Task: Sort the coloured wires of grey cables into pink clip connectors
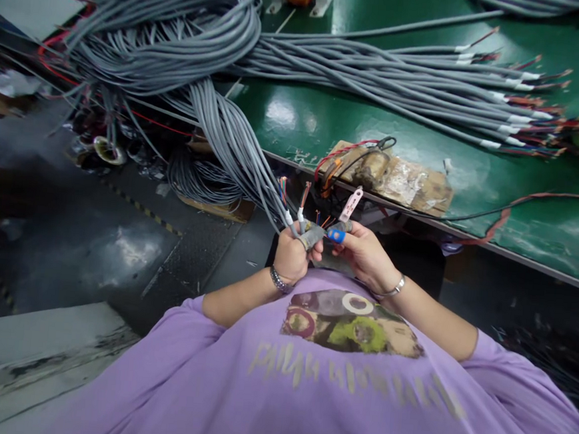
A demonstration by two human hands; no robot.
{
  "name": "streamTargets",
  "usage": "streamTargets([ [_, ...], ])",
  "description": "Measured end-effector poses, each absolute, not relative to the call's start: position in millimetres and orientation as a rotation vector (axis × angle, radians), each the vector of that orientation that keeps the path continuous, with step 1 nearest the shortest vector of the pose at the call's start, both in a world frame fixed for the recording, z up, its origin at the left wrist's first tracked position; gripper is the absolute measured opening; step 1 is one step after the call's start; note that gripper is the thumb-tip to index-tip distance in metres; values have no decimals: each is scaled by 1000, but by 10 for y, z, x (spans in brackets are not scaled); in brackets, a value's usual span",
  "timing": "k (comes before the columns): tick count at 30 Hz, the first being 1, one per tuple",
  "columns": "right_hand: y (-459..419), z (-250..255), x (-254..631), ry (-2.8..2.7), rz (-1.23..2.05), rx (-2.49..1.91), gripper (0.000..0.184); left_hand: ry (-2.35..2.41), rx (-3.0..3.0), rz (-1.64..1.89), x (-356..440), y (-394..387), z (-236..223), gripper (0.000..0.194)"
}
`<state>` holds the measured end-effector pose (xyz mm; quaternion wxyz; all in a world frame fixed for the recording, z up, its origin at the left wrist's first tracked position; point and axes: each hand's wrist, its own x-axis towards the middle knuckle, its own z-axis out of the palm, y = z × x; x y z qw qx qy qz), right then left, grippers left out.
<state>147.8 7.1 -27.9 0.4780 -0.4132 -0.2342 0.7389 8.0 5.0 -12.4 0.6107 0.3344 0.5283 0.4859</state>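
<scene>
My left hand (294, 254) is closed around the ends of several grey cables (247, 148), close in front of my body. White bands sit near the cut ends, where thin coloured wires (283, 190) fan out upward. Grey wrapping covers part of the left fingers. My right hand (367, 253) is closed beside it, the fingertips almost meeting. A blue wrap (337, 236) covers the right thumb tip. A pale pink strip with a hole in its end (352, 204) sticks up from the right fingers. Fine wires show between the hands; which fingers pinch them is unclear.
A big coil of grey cable (168, 40) lies on the green table (297, 120), its stripped ends (522, 118) spread rightward. Near the table edge sits a worn wooden block (412, 183) with a metal piece and wires. More cable (206, 184) lies below at left.
</scene>
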Motion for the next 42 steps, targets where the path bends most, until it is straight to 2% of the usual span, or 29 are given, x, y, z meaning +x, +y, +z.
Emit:
streamTargets([
  [3,73,-279,1549,-641,1822,-1019,29,1213,783,1087,63,46,-139,29],
  [7,122,-209,1592,-708,1815,-1000,37,1215,825,992,52,30,-149,32],
  [16,164,-239,1518,-636,1677,-1047,30,1222,846,941,56,11,-146,30],
  [24,107,-190,1504,-742,1770,-997,34,1215,879,884,55,9,-135,28],
  [29,139,-209,1476,-519,1690,-1051,30,1217,861,884,50,5,-143,27],
  [33,217,-251,1649,-248,1632,-1061,35,1199,873,902,16,-6,-164,26],
  [38,149,-239,1767,-524,1903,-1079,44,1195,858,904,20,-5,-149,24],
  [42,96,-226,1656,-729,1874,-1073,36,1210,885,870,45,5,-131,27],
])
